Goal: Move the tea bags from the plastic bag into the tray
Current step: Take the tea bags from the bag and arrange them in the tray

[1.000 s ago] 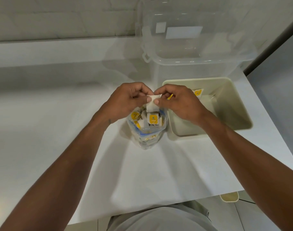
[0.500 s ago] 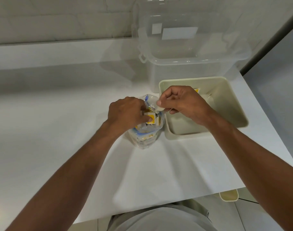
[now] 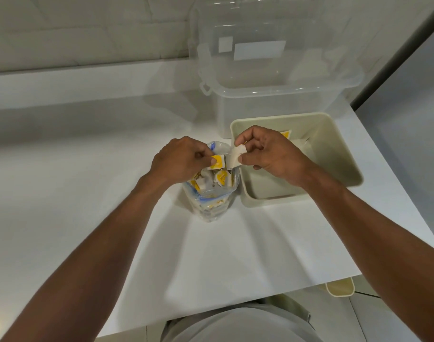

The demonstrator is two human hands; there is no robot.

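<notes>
near edge of the worktop (image 3: 87, 193): both forearms reach in over it. the plastic bag (image 3: 211, 201) stands upright a little right of the worktop's middle, mouth open and many tea bags (image 3: 222, 178) left inside; standing it likely keeps the mouth up for picking. left hand (image 3: 181, 159) at the mouth, fingers (image 3: 203, 154) pinching a yellow tag (image 3: 218, 162). right hand (image 3: 270, 154) just beside, over the tray's near-left corner, fingers clamped on a white tea bag (image 3: 234, 157); probably untangling string before the drop. tray (image 3: 339, 144) sits just beside the bag, toward the right edge: short carry. clear storage box (image 3: 272, 99) behind it, far right corner.
</notes>
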